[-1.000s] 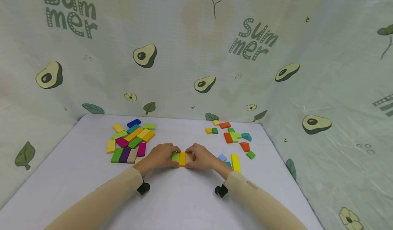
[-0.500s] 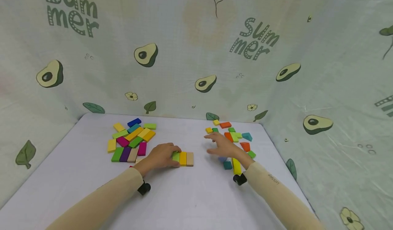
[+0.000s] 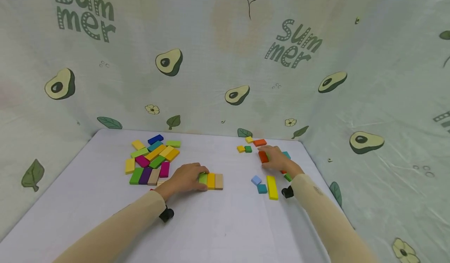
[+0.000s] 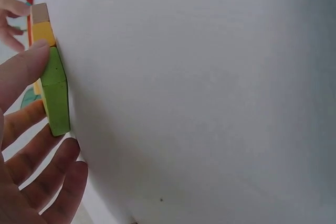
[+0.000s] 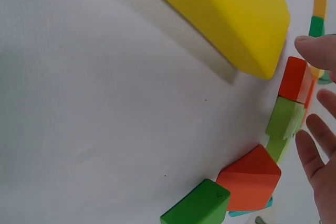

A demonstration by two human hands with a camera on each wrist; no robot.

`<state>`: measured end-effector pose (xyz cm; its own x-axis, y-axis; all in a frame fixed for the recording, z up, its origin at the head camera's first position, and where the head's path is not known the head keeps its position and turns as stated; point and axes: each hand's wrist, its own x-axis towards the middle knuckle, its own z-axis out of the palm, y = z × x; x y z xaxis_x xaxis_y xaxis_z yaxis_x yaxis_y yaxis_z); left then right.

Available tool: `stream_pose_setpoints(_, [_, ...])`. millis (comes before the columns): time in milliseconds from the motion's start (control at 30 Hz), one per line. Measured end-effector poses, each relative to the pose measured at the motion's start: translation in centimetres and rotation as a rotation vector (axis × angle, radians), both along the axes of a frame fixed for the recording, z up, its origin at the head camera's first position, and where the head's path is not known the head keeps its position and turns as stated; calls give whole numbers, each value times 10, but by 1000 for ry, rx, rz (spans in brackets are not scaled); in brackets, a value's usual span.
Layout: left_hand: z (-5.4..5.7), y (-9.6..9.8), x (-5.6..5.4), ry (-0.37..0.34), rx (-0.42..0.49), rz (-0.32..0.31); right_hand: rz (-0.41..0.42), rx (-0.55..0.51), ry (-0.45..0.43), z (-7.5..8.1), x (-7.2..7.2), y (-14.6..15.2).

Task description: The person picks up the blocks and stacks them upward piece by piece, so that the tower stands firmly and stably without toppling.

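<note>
My left hand pinches a light green block between thumb and fingers. That block stands at the left end of a short row, side by side with an orange-yellow block and a plain wooden block. In the left wrist view the thumb lies near the seam of the green block and its orange-yellow neighbour. My right hand reaches over the right-hand group, thumb and fingers spread, beside a red-orange block. Light green blocks sit close by its fingers in the right wrist view.
To the left lies a bunch of coloured blocks, with a green block and a purple block in front. A long yellow block, a teal block and a light blue block lie below the right hand. Printed cloth hangs behind the table.
The right hand has let go of the wooden block and moved right to the far-right blocks. The left hand has stayed on the light green block.
</note>
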<state>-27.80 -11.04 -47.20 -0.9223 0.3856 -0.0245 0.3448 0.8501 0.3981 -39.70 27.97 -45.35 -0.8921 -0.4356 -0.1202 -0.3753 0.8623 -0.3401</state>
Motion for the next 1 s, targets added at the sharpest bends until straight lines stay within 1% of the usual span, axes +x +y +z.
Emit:
stream_pose_setpoints(167, [1,1,-2,-2,-10,7,-16,43,-5,0,-2,0])
stream_pose_setpoints(367, [2,2,-3,-8,-17,7,-2,101,28,1,-1,-1])
stream_pose_setpoints(467, [2,2,-3,-13,-19,7,-9,116,37,1,-2,-1])
stream_pose_setpoints(700, [3,4,-2,-17,2,5,-39,75,27,3,-1,-2])
stream_pose_setpoints(867, [2,4,-2,-19,6,5,-13,14,37,7,4,-7])
stream_pose_setpoints(1000, [2,1,-2,-17,3,13,34,-61,37,12,15,-18])
